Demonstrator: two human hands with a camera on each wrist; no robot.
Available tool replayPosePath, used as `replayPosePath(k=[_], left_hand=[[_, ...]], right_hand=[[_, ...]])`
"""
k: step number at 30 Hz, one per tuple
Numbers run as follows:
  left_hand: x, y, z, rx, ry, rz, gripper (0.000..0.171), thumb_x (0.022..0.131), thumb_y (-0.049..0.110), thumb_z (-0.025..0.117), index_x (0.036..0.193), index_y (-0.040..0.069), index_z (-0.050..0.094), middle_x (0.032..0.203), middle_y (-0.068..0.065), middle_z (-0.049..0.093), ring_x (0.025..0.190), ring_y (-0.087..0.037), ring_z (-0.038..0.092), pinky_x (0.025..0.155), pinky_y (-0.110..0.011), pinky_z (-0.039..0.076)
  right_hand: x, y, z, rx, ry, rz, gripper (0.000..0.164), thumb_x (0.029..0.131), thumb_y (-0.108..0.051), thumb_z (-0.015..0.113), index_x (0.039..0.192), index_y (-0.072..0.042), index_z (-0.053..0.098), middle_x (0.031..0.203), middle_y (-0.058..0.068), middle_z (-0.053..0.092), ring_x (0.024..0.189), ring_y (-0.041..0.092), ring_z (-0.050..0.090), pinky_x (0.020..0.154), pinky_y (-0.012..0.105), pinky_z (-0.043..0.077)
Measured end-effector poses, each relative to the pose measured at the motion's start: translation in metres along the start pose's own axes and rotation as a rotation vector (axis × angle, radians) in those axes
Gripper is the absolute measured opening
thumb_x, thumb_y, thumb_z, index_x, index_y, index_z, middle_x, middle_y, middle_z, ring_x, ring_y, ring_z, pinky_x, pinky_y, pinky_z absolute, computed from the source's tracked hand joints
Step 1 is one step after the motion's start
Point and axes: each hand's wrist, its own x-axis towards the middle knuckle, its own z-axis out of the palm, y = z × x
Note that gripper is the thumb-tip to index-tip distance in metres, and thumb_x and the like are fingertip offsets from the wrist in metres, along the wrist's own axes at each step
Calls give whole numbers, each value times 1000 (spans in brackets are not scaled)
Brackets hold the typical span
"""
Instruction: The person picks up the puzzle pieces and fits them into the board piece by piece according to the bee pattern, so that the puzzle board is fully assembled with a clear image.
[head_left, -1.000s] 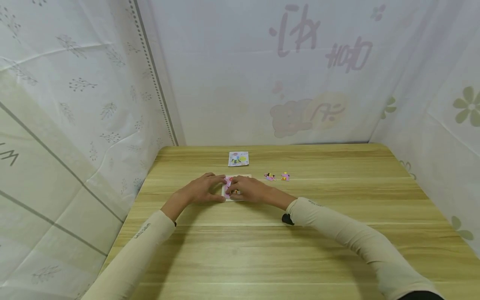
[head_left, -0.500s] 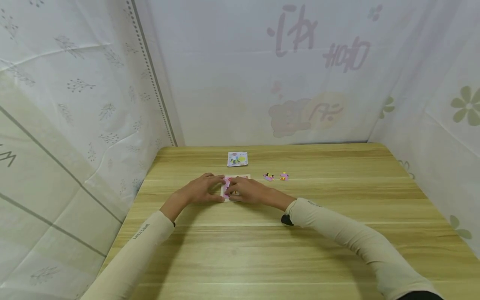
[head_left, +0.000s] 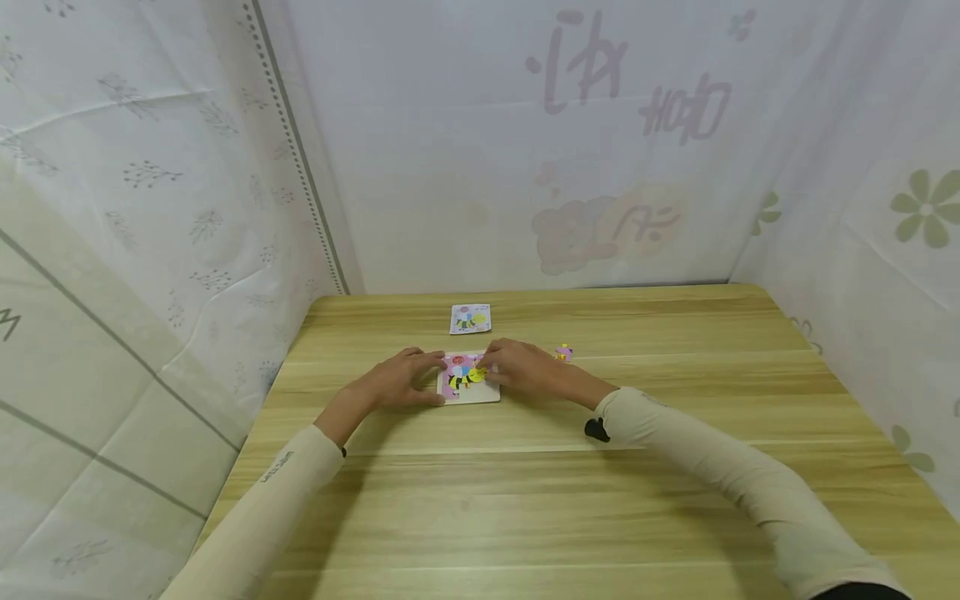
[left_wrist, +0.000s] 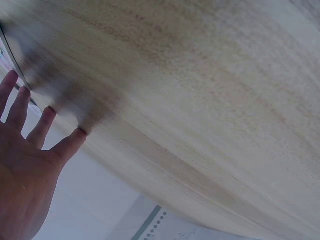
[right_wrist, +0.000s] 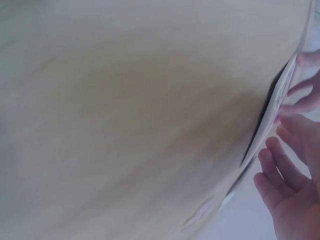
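Note:
A square puzzle board (head_left: pixel 463 397) lies on the table, with a yellow and black bee on pink in its filled part. A pale area shows along its lower right. My left hand (head_left: pixel 401 379) rests at the board's left edge, its fingers spread and touching it. My right hand (head_left: pixel 525 367) is over the upper right of the board, where thumb and forefinger pinch a yellow puzzle piece (head_left: pixel 478 375) at the bee's head. That piece is partly covered by the fingertips. In the right wrist view the right hand (right_wrist: pixel 295 185) has its other fingers bent beside the board.
Behind the board lies a picture card (head_left: pixel 470 319) showing the same bee. One loose pink and yellow puzzle piece (head_left: pixel 564 353) is on the table beyond the right hand. The wooden table (head_left: pixel 465 508) is bordered by patterned curtains (head_left: pixel 450 150) at the back and sides.
My right hand has shifted right and slightly away, uncovering the bee's body. The left one of two loose pieces no longer shows where that hand now is. My left hand stays at the board's edge.

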Motion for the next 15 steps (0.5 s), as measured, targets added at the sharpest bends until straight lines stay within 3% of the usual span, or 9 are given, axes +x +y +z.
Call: replayPosePath(k=[8, 15], left_hand=[[-1, 2, -1, -12, 0, -11, 65, 92, 50, 76, 145, 16, 59, 164, -7, 41, 148, -37, 36, 118, -62, 34], [-1, 2, 0, -11, -3, -14, 66, 92, 53, 75, 145, 17, 58, 164, -6, 41, 149, -37, 35, 118, -61, 33]], right_hand=[[-23, 25, -12, -25, 69, 101, 24, 101, -14, 69, 123, -7, 76, 120, 9, 69, 111, 23, 65, 95, 40, 56], [-37, 43, -21, -36, 77, 175, 30, 99, -17, 73, 125, -3, 74, 120, 13, 69, 106, 25, 66, 89, 41, 57]])
